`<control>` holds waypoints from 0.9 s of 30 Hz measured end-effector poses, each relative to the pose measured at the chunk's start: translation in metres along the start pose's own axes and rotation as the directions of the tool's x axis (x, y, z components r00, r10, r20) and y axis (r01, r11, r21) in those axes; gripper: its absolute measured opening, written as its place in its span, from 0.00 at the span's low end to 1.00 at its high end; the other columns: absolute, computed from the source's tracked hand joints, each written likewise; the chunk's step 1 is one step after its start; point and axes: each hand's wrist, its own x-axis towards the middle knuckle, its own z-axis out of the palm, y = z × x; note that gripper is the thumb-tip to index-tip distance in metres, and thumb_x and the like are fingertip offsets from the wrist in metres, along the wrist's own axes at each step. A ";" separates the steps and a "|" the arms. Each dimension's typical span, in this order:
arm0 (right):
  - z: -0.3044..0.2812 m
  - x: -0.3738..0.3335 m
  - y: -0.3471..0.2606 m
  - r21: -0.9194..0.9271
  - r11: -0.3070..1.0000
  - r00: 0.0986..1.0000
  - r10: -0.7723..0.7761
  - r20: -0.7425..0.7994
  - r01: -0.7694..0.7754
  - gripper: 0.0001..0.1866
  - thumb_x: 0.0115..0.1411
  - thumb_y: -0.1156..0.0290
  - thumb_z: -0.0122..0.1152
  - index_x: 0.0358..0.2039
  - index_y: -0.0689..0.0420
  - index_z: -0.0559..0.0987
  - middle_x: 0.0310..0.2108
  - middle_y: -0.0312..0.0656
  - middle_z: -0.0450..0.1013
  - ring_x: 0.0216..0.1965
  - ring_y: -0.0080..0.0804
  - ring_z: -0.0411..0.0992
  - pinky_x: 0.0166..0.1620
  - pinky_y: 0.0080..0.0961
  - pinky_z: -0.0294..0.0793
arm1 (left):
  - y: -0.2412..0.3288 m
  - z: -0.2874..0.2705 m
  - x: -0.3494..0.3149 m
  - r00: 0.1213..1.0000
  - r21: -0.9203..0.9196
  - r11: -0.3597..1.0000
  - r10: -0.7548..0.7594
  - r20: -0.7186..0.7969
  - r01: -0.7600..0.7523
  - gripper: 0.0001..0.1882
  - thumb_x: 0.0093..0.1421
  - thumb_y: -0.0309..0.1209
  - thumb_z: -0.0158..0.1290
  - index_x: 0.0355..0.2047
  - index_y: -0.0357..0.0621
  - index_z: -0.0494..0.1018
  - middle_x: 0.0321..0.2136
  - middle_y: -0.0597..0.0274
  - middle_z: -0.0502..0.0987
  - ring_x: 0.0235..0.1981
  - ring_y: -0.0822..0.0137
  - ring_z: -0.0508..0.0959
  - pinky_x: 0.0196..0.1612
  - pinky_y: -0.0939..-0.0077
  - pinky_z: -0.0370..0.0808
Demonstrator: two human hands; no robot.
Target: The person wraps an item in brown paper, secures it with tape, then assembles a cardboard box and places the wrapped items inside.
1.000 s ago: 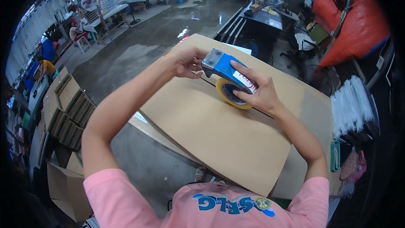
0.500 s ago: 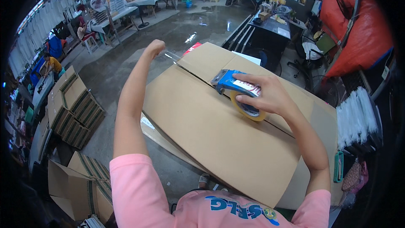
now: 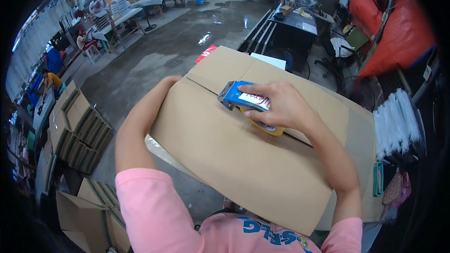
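A large brown cardboard box (image 3: 234,159) lies in front of me with its top flaps folded down. Between the flaps runs a dark seam. My right hand (image 3: 283,105) grips a blue tape dispenser (image 3: 236,94) carrying a roll of yellowish tape, held low over the seam near the middle of the box. My left hand (image 3: 173,79) is at the box's far left edge, where the seam ends; its fingers are hidden behind that edge.
Stacked flat cartons (image 3: 77,124) and an opened carton (image 3: 89,215) stand on the left. Beyond the box is a dark desk (image 3: 300,28), with an office chair (image 3: 335,61) beside it. White plastic-wrapped bundles (image 3: 396,124) and a large red-orange sack (image 3: 393,33) are on the right.
My left hand has dropped from above the far edge to the box's side, its fingers going out of sight. The dispenser in my right hand has moved left and slightly nearer along the seam.
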 end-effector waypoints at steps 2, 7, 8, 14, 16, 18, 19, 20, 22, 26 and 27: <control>-0.003 -0.001 -0.005 0.012 1.000 1.000 -0.027 -0.014 0.027 0.27 0.44 0.57 0.66 0.47 0.48 0.79 0.32 0.50 0.78 0.35 0.46 0.76 0.45 0.35 0.74 | -0.004 -0.012 -0.022 0.999 0.018 0.999 -0.038 -0.011 0.038 0.22 0.58 0.39 0.41 0.44 0.38 0.76 0.48 0.45 0.74 0.53 0.50 0.73 0.52 0.52 0.70; -0.002 -0.001 0.006 0.009 1.000 0.999 -0.021 -0.030 0.022 0.28 0.44 0.57 0.68 0.48 0.48 0.79 0.38 0.48 0.78 0.37 0.45 0.76 0.45 0.33 0.73 | 0.007 -0.012 -0.027 0.993 0.100 0.988 -0.115 -0.033 0.118 0.24 0.60 0.43 0.41 0.46 0.38 0.75 0.50 0.44 0.73 0.54 0.49 0.71 0.53 0.51 0.69; -0.002 -0.001 0.004 0.031 1.000 1.000 -0.004 -0.009 0.004 0.28 0.44 0.57 0.68 0.49 0.48 0.79 0.41 0.47 0.77 0.38 0.44 0.76 0.45 0.32 0.73 | 0.002 -0.013 -0.027 0.988 0.142 0.978 -0.149 -0.052 0.155 0.25 0.60 0.44 0.41 0.46 0.38 0.75 0.50 0.43 0.73 0.55 0.49 0.71 0.53 0.51 0.69; 0.004 -0.001 0.013 0.025 0.997 0.996 -0.065 -0.068 0.066 0.26 0.44 0.55 0.66 0.46 0.49 0.80 0.35 0.48 0.78 0.38 0.46 0.76 0.45 0.36 0.73 | 0.052 -0.102 -0.061 0.960 -0.530 0.809 -0.146 0.239 0.255 0.36 0.63 0.56 0.35 0.49 0.32 0.72 0.53 0.35 0.68 0.57 0.44 0.66 0.57 0.54 0.66; 0.002 -0.001 0.016 0.031 0.992 0.988 -0.121 -0.101 0.124 0.26 0.43 0.55 0.66 0.45 0.49 0.80 0.35 0.47 0.78 0.38 0.46 0.76 0.45 0.35 0.73 | 0.065 -0.066 -0.057 0.996 -0.320 0.944 -0.090 -0.026 0.077 0.41 0.63 0.60 0.31 0.48 0.28 0.71 0.52 0.33 0.68 0.57 0.43 0.66 0.58 0.56 0.63; -0.002 0.000 0.008 0.045 0.995 0.996 -0.092 -0.021 0.093 0.28 0.44 0.55 0.69 0.46 0.53 0.80 0.41 0.48 0.77 0.38 0.45 0.76 0.45 0.31 0.73 | 0.057 -0.041 -0.053 0.994 -0.167 0.986 -0.004 -0.107 -0.014 0.45 0.63 0.62 0.27 0.48 0.25 0.69 0.51 0.31 0.68 0.57 0.40 0.65 0.61 0.57 0.59; -0.009 -0.003 0.003 0.063 0.993 0.994 -0.101 -0.031 0.103 0.28 0.44 0.55 0.69 0.46 0.53 0.80 0.41 0.48 0.77 0.39 0.43 0.76 0.45 0.30 0.73 | 0.046 -0.039 -0.047 0.995 -0.224 0.974 0.007 -0.099 -0.029 0.46 0.63 0.62 0.27 0.48 0.23 0.68 0.51 0.30 0.67 0.57 0.39 0.65 0.61 0.58 0.59; -0.015 -0.008 0.003 0.080 0.992 0.994 -0.099 -0.046 0.102 0.29 0.44 0.54 0.69 0.46 0.54 0.79 0.41 0.48 0.77 0.39 0.42 0.76 0.46 0.29 0.73 | 0.045 -0.033 -0.044 0.995 -0.255 0.967 0.001 -0.105 -0.028 0.46 0.63 0.62 0.27 0.49 0.22 0.68 0.51 0.29 0.67 0.57 0.39 0.65 0.61 0.58 0.59; -0.041 -0.027 0.005 0.082 0.987 0.988 -0.135 -0.074 0.141 0.32 0.43 0.51 0.69 0.47 0.55 0.79 0.41 0.49 0.77 0.39 0.42 0.77 0.46 0.30 0.73 | 0.042 -0.037 -0.038 0.990 -0.272 0.962 -0.008 -0.138 -0.030 0.46 0.63 0.62 0.27 0.49 0.21 0.67 0.51 0.28 0.66 0.58 0.38 0.64 0.61 0.58 0.58; -0.112 -0.128 0.027 0.163 0.982 0.993 -0.085 -0.087 0.098 0.34 0.41 0.49 0.71 0.47 0.56 0.79 0.40 0.49 0.78 0.38 0.38 0.78 0.46 0.30 0.74 | 0.025 -0.025 -0.035 0.985 -0.302 0.953 -0.029 -0.173 -0.025 0.49 0.62 0.64 0.27 0.50 0.21 0.66 0.53 0.27 0.65 0.60 0.39 0.61 0.62 0.59 0.56; -0.129 -0.166 0.031 0.246 0.969 0.995 -0.009 -0.097 0.033 0.34 0.40 0.50 0.72 0.46 0.57 0.80 0.40 0.49 0.78 0.38 0.36 0.78 0.46 0.30 0.73 | 0.031 -0.024 -0.029 0.983 -0.324 0.945 -0.012 -0.185 -0.049 0.49 0.62 0.65 0.27 0.51 0.20 0.66 0.53 0.27 0.64 0.61 0.39 0.60 0.63 0.60 0.55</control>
